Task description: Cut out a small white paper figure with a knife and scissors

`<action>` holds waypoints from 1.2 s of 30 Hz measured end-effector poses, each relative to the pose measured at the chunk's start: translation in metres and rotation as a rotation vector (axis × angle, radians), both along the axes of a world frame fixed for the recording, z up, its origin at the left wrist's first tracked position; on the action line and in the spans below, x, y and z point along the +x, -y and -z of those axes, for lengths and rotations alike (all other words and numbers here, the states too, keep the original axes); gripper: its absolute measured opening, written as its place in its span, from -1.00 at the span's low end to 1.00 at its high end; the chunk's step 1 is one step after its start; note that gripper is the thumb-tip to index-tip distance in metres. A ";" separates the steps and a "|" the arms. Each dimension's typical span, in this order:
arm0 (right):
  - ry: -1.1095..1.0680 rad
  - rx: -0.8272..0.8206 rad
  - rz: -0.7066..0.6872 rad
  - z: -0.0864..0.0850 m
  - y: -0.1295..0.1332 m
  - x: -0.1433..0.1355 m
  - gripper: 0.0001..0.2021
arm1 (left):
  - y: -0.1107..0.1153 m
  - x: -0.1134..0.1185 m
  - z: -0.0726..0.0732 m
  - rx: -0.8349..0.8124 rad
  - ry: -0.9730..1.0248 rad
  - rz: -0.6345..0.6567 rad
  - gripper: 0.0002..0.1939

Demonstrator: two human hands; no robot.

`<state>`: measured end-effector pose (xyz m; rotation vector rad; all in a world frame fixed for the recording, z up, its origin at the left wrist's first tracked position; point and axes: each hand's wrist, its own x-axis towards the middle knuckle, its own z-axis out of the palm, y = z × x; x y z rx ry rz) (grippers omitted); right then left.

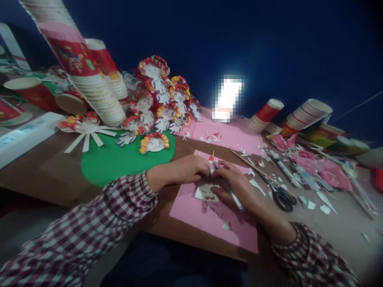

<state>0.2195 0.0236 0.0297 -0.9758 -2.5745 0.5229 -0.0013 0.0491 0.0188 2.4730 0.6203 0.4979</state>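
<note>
My right hand (235,181) has a clear-barrelled pen (236,198) in it, the back end slanting down toward me. My left hand (196,169) is closed, its fingertips almost meeting those of my right hand. A small red piece with a yellow tip (212,157) pokes up just beyond the fingertips; which hand holds it is hidden. Below the hands, a white paper with a drawn figure (206,192) lies on a pink sheet (188,205). Dark marks and a small red-and-white scrap (227,226) are nearer me on that sheet.
Black-handled scissors (283,197) lie right of the pink sheet among paper scraps and crumpled pink paper (332,171). Paper-doll figures (154,79) stand behind a green sheet (101,163). Stacked paper cups (98,95) lean at left; more cups (308,115) stand at right.
</note>
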 end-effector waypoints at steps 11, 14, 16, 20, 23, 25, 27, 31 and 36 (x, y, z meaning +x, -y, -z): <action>0.004 -0.041 0.010 -0.003 0.000 -0.001 -0.78 | 0.005 -0.002 0.001 0.060 0.044 0.026 -0.83; -0.014 -0.038 0.006 0.001 -0.002 0.001 -0.79 | 0.004 -0.002 0.005 0.047 0.069 0.030 -0.85; -0.032 -0.031 -0.007 0.004 -0.003 0.002 -0.77 | 0.003 -0.002 0.009 0.051 0.062 0.017 -0.82; -0.013 -0.041 -0.025 0.006 -0.002 0.005 -0.77 | 0.001 -0.002 0.013 0.052 0.056 0.012 -0.82; -0.011 -0.040 -0.019 0.003 -0.001 0.004 -0.79 | 0.001 -0.002 0.012 0.043 0.058 0.015 -0.83; -0.013 -0.041 -0.014 0.001 0.000 0.003 -0.80 | 0.002 -0.002 0.011 0.042 0.059 0.020 -0.86; -0.009 -0.048 -0.009 0.001 0.001 0.002 -0.80 | 0.002 -0.002 0.010 0.038 0.058 0.021 -0.88; -0.007 -0.071 0.012 0.002 0.000 0.003 -0.78 | 0.002 -0.003 0.012 0.041 0.048 0.015 -0.91; -0.111 -0.064 0.010 -0.006 0.000 0.009 -0.77 | 0.003 -0.004 0.012 0.022 0.015 -0.022 -0.89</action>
